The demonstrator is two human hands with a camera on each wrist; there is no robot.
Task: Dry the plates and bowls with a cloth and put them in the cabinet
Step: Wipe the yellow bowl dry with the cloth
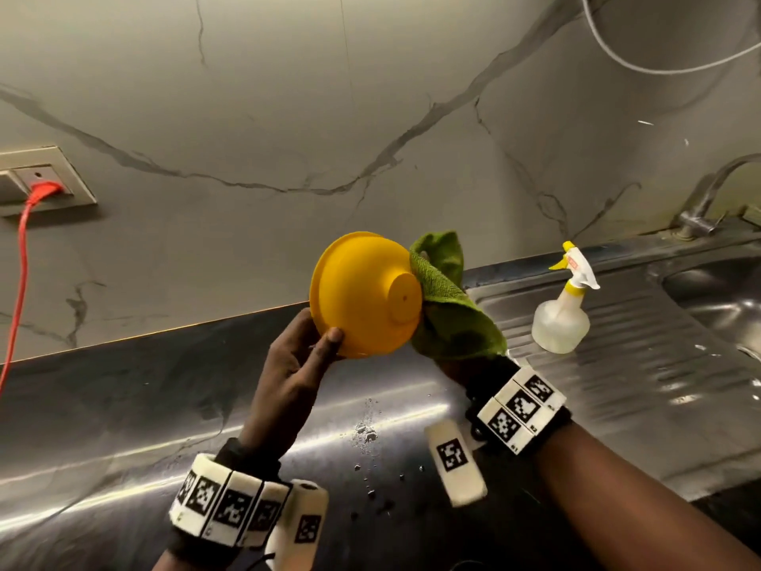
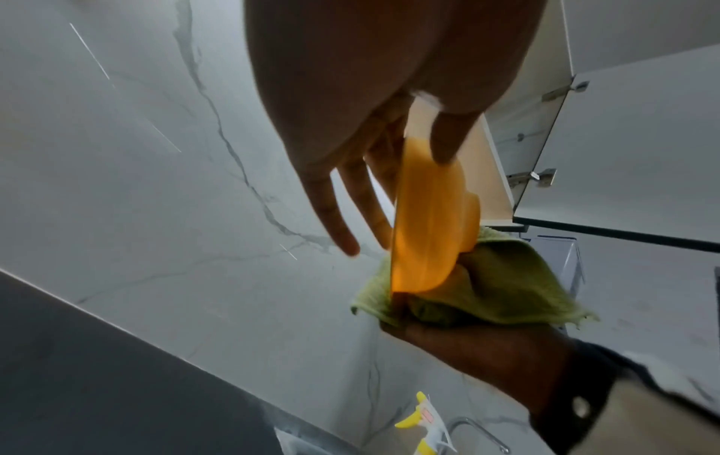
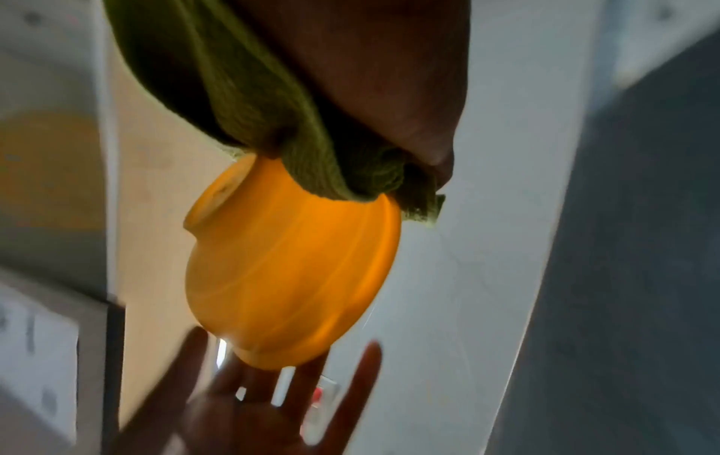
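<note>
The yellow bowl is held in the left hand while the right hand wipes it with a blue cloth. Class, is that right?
Not quite: the cloth is green, not blue, as the head view shows. The left hand does hold the yellow bowl while the right hand wipes it.

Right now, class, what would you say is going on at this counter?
A person is drying a yellow bowl with a green cloth. The left hand holds the bowl by its rim, tipped on its side above the dark counter. The right hand grips the cloth against the bowl. A spray bottle stands on the steel drainboard. The bowl is not yet put away.
</note>
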